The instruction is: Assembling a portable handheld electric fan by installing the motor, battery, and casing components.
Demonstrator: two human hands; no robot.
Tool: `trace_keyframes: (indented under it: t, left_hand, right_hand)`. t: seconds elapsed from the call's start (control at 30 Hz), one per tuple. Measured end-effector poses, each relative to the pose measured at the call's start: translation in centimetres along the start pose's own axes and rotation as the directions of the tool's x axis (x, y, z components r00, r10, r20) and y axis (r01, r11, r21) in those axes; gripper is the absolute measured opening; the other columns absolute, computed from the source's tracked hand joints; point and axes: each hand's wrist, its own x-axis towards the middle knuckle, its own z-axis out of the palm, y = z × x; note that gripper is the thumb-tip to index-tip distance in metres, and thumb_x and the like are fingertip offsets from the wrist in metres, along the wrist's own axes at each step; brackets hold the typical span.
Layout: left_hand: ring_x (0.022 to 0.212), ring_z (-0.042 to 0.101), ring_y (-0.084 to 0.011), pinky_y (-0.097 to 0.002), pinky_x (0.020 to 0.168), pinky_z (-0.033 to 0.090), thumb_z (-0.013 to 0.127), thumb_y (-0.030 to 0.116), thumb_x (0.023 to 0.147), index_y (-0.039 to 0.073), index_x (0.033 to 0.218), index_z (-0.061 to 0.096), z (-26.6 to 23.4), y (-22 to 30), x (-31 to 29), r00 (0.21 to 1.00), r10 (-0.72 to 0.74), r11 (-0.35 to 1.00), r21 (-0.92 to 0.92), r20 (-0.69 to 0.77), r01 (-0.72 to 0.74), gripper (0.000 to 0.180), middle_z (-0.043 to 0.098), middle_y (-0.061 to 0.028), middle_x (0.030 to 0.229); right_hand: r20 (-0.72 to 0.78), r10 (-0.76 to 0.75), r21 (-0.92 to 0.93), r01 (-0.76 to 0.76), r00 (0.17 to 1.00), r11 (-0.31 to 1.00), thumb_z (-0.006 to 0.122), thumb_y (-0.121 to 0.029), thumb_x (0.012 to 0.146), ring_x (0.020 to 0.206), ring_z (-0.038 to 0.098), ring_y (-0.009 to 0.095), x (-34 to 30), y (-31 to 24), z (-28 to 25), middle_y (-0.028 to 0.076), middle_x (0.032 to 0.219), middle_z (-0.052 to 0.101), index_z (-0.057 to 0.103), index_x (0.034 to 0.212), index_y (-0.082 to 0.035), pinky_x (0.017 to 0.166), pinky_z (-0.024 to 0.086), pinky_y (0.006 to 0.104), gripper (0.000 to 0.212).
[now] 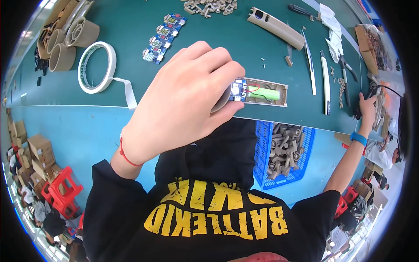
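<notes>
My left hand [185, 89] is closed round one end of a tan plastic housing [283, 97] above the table's near edge. Inside the housing lie a small blue circuit board [238, 90] and a green cylindrical battery [266, 93], with thin red and black wires between them. The fingers cover the housing's left end. Off at the table's far right, my right hand [367, 108] is closed on a black tool [372, 92] with a cord; the grip and the tool's tip are partly hidden.
The green table [209, 52] bears white tape [111, 65], display boards [163, 31], small tan parts [209, 6], a tan housing [277, 28], tweezers [309, 63], a white strip [325, 83] and pliers [346, 81]. Below its edge stands a blue crate [307, 150] of tan parts.
</notes>
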Motion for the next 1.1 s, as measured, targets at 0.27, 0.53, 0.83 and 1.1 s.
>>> trace_keyframes:
  t: [0.27, 0.53, 0.83, 1.1]
  left_hand:
    - [0.084, 0.055, -0.0246, -0.0338, 0.072, 0.048, 0.08, 0.015, 0.066, 0.008, 0.098, 0.062, 0.2, -0.6, -0.4, 0.997, 0.053, 0.999, -0.006, -0.047, -0.054, 0.037, 0.059, -0.0044, 0.092]
    - [0.085, 0.055, -0.0246, -0.0339, 0.072, 0.048, 0.08, 0.013, 0.063, 0.008, 0.098, 0.062, 0.7, -0.7, 0.1, 0.998, 0.064, 0.996, -0.061, -0.025, -0.066, 0.04, 0.059, -0.0043, 0.092]
    - [0.085, 0.055, -0.0249, -0.0342, 0.073, 0.048, 0.079, 0.012, 0.063, 0.008, 0.096, 0.062, 1.4, -0.1, 1.0, 0.997, 0.065, 0.996, -0.055, -0.04, -0.067, 0.038, 0.058, -0.005, 0.09]
    - [0.084, 0.055, -0.0254, -0.0347, 0.074, 0.048, 0.078, 0.012, 0.063, 0.006, 0.093, 0.061, 1.7, 0.4, 1.2, 0.996, 0.044, 0.993, -0.105, -0.08, -0.052, 0.035, 0.057, -0.0058, 0.087]
  right_hand:
    - [-0.096, -0.235, 0.976, 0.045, 0.967, -0.213, 0.061, -0.017, 0.093, 0.067, 0.059, 0.012, -4.2, -0.6, -6.8, 0.008, 0.083, 0.062, 0.054, 0.111, 0.001, 0.06, 0.049, 0.0226, 0.027]
    - [-0.391, -0.587, 0.278, -0.517, 0.709, -0.81, 0.054, -0.028, 0.092, 0.068, 0.044, 0.012, -17.9, -6.3, -17.6, 0.005, 0.079, 0.044, 0.037, 0.134, 0.011, 0.068, 0.04, 0.0244, 0.06]
    - [-0.7, -0.556, 0.365, -0.445, 0.448, -0.818, 0.056, -0.037, 0.091, 0.056, 0.051, 0.006, -24.8, -12.4, -23.9, 0.0, 0.065, 0.051, 0.053, 0.082, -0.009, 0.057, 0.041, 0.0214, 0.03]
    - [-0.725, -0.493, 0.348, -0.363, 0.481, -0.865, 0.06, -0.059, 0.087, 0.059, 0.049, 0.006, -28.8, -19.2, -23.8, -0.004, 0.069, 0.053, 0.057, 0.108, -0.015, 0.056, 0.04, 0.0209, 0.049]
